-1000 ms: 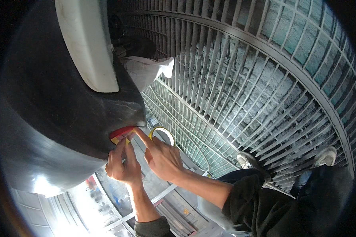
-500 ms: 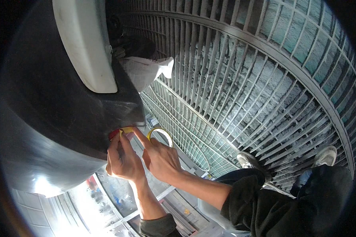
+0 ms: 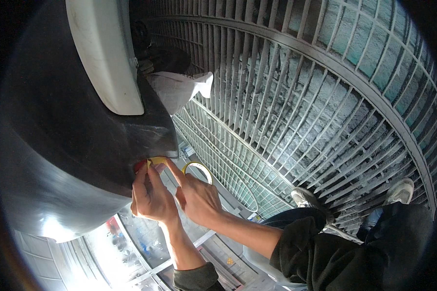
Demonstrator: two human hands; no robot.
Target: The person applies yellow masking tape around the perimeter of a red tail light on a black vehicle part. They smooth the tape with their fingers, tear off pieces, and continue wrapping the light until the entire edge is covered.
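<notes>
A dark, dull-surfaced vehicle body panel (image 3: pixel 82 140) fills the left side, with a small red part (image 3: pixel 140 165) at its lower corner. My left hand (image 3: pixel 153 199) pinches a strip of yellow masking tape (image 3: pixel 158 159) between thumb and fingers beside that red part. Close to its right, my right hand (image 3: pixel 197 199) has its index finger stretched to the strip's other end, along the panel edge. The roll of yellow tape (image 3: pixel 208 173) shows just beyond my right hand's knuckles, apparently held by it; the grip itself is hidden.
A pale, long trim piece (image 3: pixel 107 63) is set in the panel. White paper (image 3: pixel 172 92) juts out behind the panel corner. Metal floor grating (image 3: pixel 296 121) spreads to the right, with my shoes (image 3: pixel 399 191) on it. A hose (image 3: pixel 238 182) lies across the grating.
Both hands hold nearly the same place. The view has shifted very slightly, and the right index finger sits a touch lower and farther right along the tape.
</notes>
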